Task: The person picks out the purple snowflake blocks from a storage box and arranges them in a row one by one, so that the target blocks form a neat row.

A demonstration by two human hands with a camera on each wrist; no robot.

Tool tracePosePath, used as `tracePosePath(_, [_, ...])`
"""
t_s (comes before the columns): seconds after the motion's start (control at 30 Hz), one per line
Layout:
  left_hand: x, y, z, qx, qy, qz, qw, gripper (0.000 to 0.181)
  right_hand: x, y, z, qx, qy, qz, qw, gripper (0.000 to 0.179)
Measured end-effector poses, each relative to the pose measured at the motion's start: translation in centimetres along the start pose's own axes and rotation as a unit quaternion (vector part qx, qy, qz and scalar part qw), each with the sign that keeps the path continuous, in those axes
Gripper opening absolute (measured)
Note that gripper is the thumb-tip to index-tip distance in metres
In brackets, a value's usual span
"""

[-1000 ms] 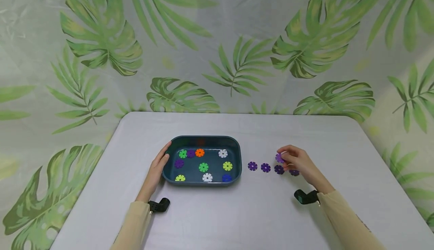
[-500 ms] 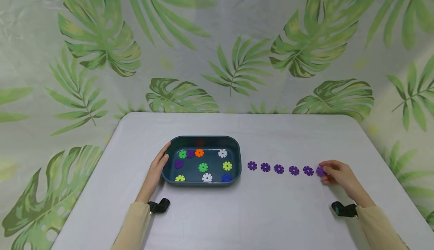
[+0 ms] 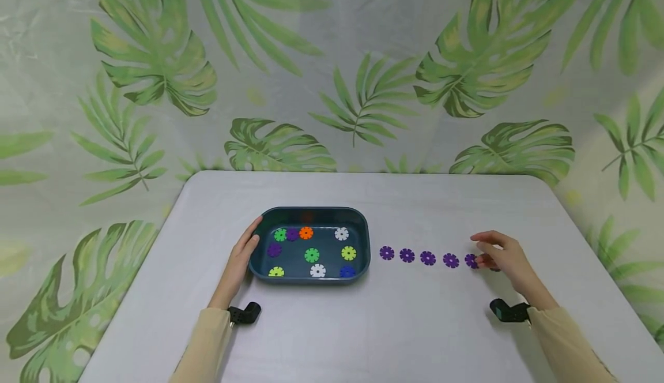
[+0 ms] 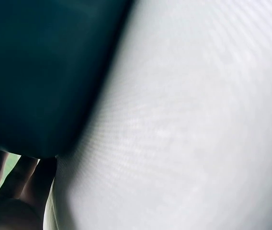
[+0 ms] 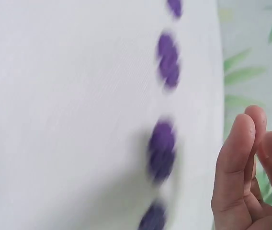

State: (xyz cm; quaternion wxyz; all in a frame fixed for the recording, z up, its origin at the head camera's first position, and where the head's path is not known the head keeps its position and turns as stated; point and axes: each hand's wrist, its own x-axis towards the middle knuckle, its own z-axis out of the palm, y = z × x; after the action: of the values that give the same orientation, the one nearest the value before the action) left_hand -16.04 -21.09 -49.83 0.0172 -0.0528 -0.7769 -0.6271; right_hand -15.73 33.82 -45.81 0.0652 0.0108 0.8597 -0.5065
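My left hand (image 3: 242, 258) rests along the left wall of a dark teal tray (image 3: 309, 282), fingers fairly straight against its side. In the left wrist view, fingers (image 4: 18, 177) show at the edge of the tray's wall (image 4: 45, 76). Flat notched snowflake discs lie in the tray, among them an orange one (image 3: 306, 233) and a blue one (image 3: 347, 271). To its right, several purple snowflake discs (image 3: 427, 258) form a row on the table. My right hand (image 3: 504, 256) hovers over the row's right end with nothing in its fingers, partly covering the last disc (image 5: 153, 218).
A white cloth covers the table (image 3: 415, 325). Behind it hangs a leaf-patterned curtain (image 3: 358, 54). Inside the tray are also green (image 3: 312, 255), white (image 3: 318, 270), yellow (image 3: 349, 253) and purple (image 3: 274, 250) discs.
My right hand carried a purple disc to the row's right end, released it there, then lifted and moved slightly back left. The left hand and tray have stayed in place.
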Motion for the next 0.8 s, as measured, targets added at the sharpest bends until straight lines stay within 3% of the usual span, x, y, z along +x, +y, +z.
tracePosePath(0.33, [0.2, -0.1, 0.1, -0.002, 0.002, 0.003, 1.0000, 0.044, 2.8, -7.5, 7.7, 0.098, -0.089, -0.039, 0.9904, 0.030])
tracePosePath(0.57, [0.1, -0.1, 0.1, -0.001, 0.002, -0.003, 1.0000, 0.044, 4.0, -12.6, 15.2, 0.129, -0.153, -0.061, 0.9777, 0.025])
tracePosePath(0.8, [0.1, -0.2, 0.0, 0.001, 0.003, -0.002, 1.0000, 0.044, 4.2, -15.8, 22.9, 0.164, -0.216, -0.067, 0.9602, 0.021])
